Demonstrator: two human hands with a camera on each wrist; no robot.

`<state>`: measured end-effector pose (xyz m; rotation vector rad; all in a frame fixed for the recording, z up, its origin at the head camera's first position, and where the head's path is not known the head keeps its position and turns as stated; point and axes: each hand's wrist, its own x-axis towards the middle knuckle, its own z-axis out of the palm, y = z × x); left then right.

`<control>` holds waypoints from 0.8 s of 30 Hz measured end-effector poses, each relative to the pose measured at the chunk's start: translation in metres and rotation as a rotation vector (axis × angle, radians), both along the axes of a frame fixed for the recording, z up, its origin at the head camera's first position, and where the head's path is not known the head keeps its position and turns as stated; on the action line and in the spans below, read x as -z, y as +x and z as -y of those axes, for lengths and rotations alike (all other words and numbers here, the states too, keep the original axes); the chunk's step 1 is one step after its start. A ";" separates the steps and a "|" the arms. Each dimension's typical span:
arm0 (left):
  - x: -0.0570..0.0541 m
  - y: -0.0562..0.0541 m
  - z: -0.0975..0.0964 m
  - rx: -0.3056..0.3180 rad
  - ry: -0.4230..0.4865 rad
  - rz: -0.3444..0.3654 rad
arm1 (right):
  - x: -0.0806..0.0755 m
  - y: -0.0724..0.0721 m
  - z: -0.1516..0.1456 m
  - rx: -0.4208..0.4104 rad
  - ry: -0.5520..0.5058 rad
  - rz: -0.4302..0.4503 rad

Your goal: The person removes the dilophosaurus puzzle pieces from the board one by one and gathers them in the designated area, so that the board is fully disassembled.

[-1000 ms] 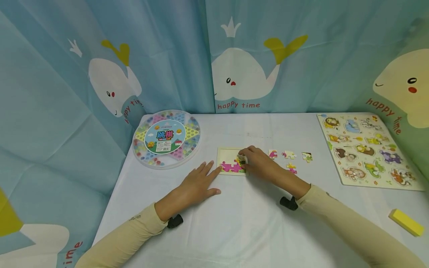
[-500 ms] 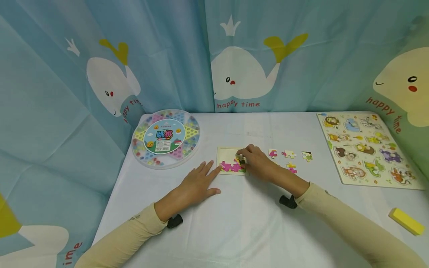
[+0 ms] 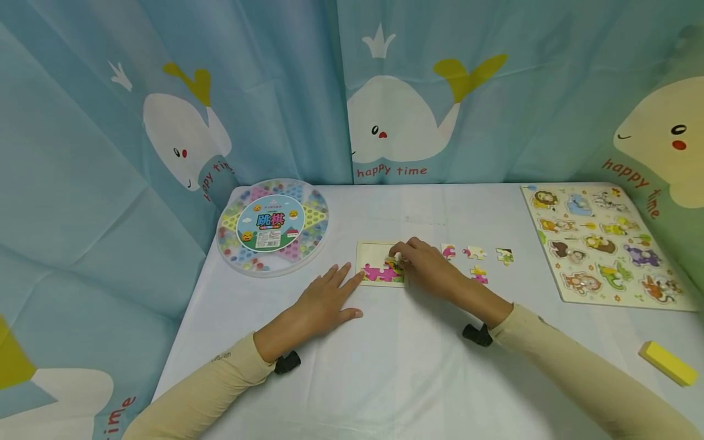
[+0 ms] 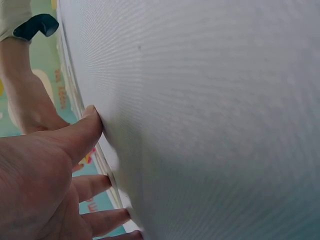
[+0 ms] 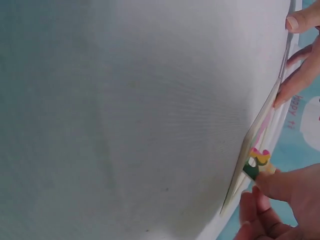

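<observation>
A small pale puzzle board [image 3: 371, 250] lies on the white table, with pink joined pieces [image 3: 379, 274] along its lower part. My right hand [image 3: 431, 269] pinches a jigsaw piece [image 5: 257, 163], green, yellow and pink, tilted up over the board's right side. Its fingertips partly hide that piece in the head view. My left hand [image 3: 323, 302] rests with straight, spread fingers, the index fingertip at the board's left lower edge. Several loose jigsaw pieces [image 3: 475, 253] lie just right of my right hand.
A round Chinese checkers box [image 3: 313, 247] stands at the back left. An animal peg board [image 3: 594, 290] lies at the right, with a yellow block [image 3: 667, 364] nearer the front. A blue whale-print curtain [image 3: 297, 91] borders the table's back.
My right hand tilts and shifts the jigsaw piece slightly over the board's right side, showing more yellow. The left hand stays where it was.
</observation>
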<state>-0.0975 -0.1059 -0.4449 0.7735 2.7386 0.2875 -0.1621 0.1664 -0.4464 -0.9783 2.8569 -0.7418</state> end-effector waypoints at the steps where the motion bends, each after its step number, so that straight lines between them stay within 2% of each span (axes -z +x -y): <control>1: 0.000 0.000 0.000 0.000 -0.004 0.001 | 0.000 0.000 -0.001 -0.003 -0.011 0.000; 8: 0.001 -0.001 -0.001 -0.008 -0.013 0.004 | 0.000 -0.001 -0.004 -0.012 -0.104 0.068; 16: 0.000 -0.001 -0.001 -0.014 -0.013 0.022 | -0.001 -0.008 -0.007 0.039 -0.163 0.158; 20: 0.000 -0.001 -0.001 -0.015 -0.015 0.029 | -0.005 -0.010 -0.012 0.070 -0.172 0.191; 24: 0.001 -0.001 -0.001 -0.015 -0.017 0.029 | -0.016 -0.012 -0.025 0.117 -0.167 0.214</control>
